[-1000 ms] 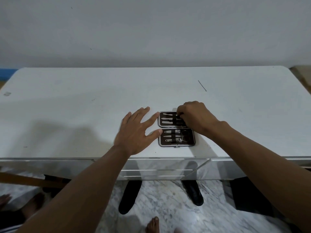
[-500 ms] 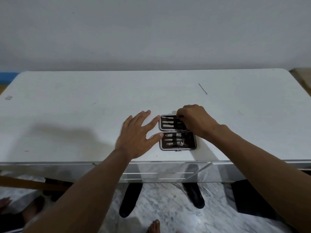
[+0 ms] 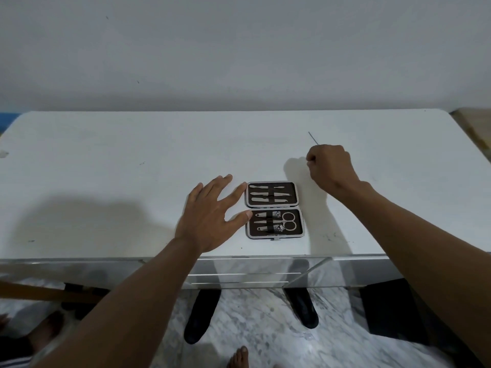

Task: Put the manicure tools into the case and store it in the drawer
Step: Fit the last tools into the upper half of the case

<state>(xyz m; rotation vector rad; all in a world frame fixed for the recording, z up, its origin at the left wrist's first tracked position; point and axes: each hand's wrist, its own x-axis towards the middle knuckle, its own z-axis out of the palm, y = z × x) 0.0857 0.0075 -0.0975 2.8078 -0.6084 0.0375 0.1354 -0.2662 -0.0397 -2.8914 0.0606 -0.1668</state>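
Observation:
A dark brown manicure case (image 3: 297,203) lies open flat near the white table's front edge. Its far half holds several slim metal tools (image 3: 269,194); its near half holds clippers and small scissors (image 3: 288,221) under elastic straps. My left hand (image 3: 210,216) rests flat, fingers spread, with the index fingertip and thumb touching the case's left edge. My right hand (image 3: 329,167) hovers up and right of the case, fingers curled closed, just below a thin dark pin-like tool (image 3: 313,138) lying on the table. Nothing shows in that hand.
The white table (image 3: 132,168) stands against a plain wall. A mirrored drawer front (image 3: 244,272) runs below the table's front edge. Under it are marble floor, dark table feet (image 3: 202,314) and a bare toe (image 3: 237,354).
My right hand has lifted off the case's far half and moved up and right toward the thin tool. The case's tools now show fully. My left hand has stayed at the case's left edge.

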